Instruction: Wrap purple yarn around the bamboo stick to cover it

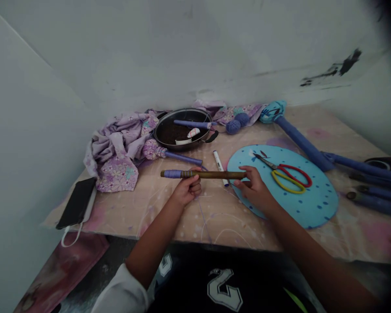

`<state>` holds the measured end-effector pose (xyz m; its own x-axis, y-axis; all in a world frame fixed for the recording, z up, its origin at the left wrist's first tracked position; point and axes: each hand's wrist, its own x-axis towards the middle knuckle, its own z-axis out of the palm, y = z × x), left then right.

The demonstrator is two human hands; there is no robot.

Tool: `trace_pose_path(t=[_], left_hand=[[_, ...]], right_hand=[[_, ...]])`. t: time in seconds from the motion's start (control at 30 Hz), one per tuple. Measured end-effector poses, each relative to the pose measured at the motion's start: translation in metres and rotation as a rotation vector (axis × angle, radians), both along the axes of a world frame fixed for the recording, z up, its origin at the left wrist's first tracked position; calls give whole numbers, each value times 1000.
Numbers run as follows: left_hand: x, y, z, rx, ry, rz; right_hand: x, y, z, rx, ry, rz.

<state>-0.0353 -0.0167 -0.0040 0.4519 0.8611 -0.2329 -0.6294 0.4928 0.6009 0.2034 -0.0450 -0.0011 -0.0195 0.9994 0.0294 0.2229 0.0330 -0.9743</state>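
Note:
A brown wooden stick (215, 174) lies level in front of me above the table, with purple yarn (172, 174) wound round its left end and a few spaced turns further along. My left hand (189, 189) is closed round the stick near its middle, beside the winding. At the stick's right end, my right hand (252, 187) grips it between thumb and fingers. A thin purple strand hangs below my left hand toward the table edge. Under the stick lies a white marker (218, 161), partly hidden. My right hand is over the left part of a blue oval mat (319, 204).
Scissors (280, 174) with red and yellow handles rest on the mat. Behind are a black pan (165, 138), yarn balls (233, 127) and floral cloth (117, 165). A phone (76, 202) sits at the left edge; purple-wrapped sticks (303, 141) lie right.

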Motion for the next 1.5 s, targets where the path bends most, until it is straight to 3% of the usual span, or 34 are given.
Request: trace_pose_path(t=[0.1, 0.27, 0.43, 0.63, 0.83, 1.03, 1.1, 1.2, 1.3, 1.37, 1.5], left_hand=[[-1, -1, -1, 20, -3, -14], [0, -3, 0, 62, -11, -84], [0, -3, 1, 95, 4, -95], [-1, -3, 0, 103, -7, -115], [0, -2, 1, 82, -14, -98], [-1, -2, -3, 76, -10, -105], [-1, -2, -3, 77, -4, -104], [-1, -1, -2, 78, 0, -99], [0, -1, -2, 61, -8, -67], [0, 0, -2, 47, -19, -29], [0, -1, 0, 38, -7, -24]], right_hand=[[3, -1, -2, 36, 47, 57], [3, 0, 0, -157, 0, 117], [-1, 1, 1, -32, 127, 125], [-3, -1, 4, -90, -21, 93], [-3, 0, 0, 4, 47, 113], [-7, 2, 3, -194, 54, 71], [-7, 2, 1, -137, 56, 49], [-5, 3, -2, 86, 84, 44], [-3, 2, -3, 174, 62, 134], [-2, 2, -3, 226, -5, 165], [-2, 5, -2, 487, -298, 132]])
